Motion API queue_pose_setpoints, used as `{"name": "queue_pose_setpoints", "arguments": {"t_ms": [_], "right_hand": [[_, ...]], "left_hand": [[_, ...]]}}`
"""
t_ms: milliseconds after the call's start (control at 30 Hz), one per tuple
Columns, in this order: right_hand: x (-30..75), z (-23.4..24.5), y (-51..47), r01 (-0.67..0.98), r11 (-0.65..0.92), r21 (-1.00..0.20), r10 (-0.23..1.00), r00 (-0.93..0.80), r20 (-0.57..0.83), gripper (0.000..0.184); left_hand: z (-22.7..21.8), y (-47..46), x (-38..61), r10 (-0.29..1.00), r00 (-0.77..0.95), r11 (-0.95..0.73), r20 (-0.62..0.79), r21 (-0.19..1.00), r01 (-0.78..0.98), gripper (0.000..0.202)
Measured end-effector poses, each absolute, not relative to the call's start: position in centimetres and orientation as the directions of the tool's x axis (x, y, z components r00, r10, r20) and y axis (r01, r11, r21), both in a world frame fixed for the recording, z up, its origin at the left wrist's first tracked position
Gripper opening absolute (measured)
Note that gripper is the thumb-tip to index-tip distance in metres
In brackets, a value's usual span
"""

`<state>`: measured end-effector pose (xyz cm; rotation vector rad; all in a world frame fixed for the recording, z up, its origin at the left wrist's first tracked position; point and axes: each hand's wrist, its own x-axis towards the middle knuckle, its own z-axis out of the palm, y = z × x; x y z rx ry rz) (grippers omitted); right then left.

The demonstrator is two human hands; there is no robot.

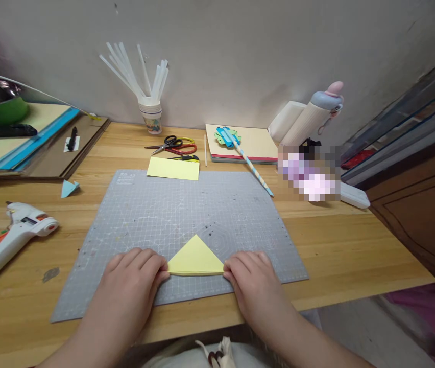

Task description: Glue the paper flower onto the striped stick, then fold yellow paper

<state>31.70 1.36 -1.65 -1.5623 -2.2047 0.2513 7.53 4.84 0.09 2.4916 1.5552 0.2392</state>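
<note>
A yellow paper folded into a triangle (195, 258) lies near the front edge of a grey cutting mat (187, 214). My left hand (135, 273) presses down on the triangle's left corner with its fingers curled together. My right hand (250, 271) holds the right corner the same way, knuckles up. The triangle's tip points away from me.
A second yellow sheet (173, 168) lies at the mat's far edge, with scissors (171, 145) behind it. A white glue gun (10, 235) rests at left, a cup of glue sticks (150, 115) by the wall, a paper stack (248, 145) and a striped stick (254, 171) at right.
</note>
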Motion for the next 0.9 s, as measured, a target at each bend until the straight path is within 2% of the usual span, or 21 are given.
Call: {"name": "queue_pose_setpoints", "arguments": {"t_ms": [133, 200, 433, 600, 900], "right_hand": [[31.3, -1.7, 1.7, 0.905, 0.344, -0.248, 0.927, -0.287, 0.241, 0.023], [31.1, -1.7, 1.7, 0.913, 0.337, -0.230, 0.931, -0.286, 0.228, 0.024], [31.1, -1.4, 1.0, 0.870, 0.300, -0.391, 0.951, -0.240, 0.196, 0.019], [30.6, -0.9, 1.0, 0.839, 0.294, -0.458, 0.954, -0.231, 0.190, 0.015], [29.3, -1.1, 1.2, 0.815, 0.349, -0.462, 0.935, -0.273, 0.224, 0.016]], "left_hand": [[0.0, 4.8, 7.5, 0.900, 0.433, -0.432, 0.052, 0.246, 0.868, 0.022], [0.0, 4.5, 7.4, 0.891, 0.450, -0.449, 0.054, 0.245, 0.860, 0.022], [0.3, 2.9, 7.4, 0.899, 0.436, -0.432, 0.050, 0.268, 0.861, 0.019], [0.5, 2.5, 8.2, 0.914, 0.402, -0.403, 0.059, 0.266, 0.876, 0.018], [0.2, 2.9, 10.2, 0.893, 0.445, -0.447, 0.074, 0.273, 0.852, 0.016]]}}
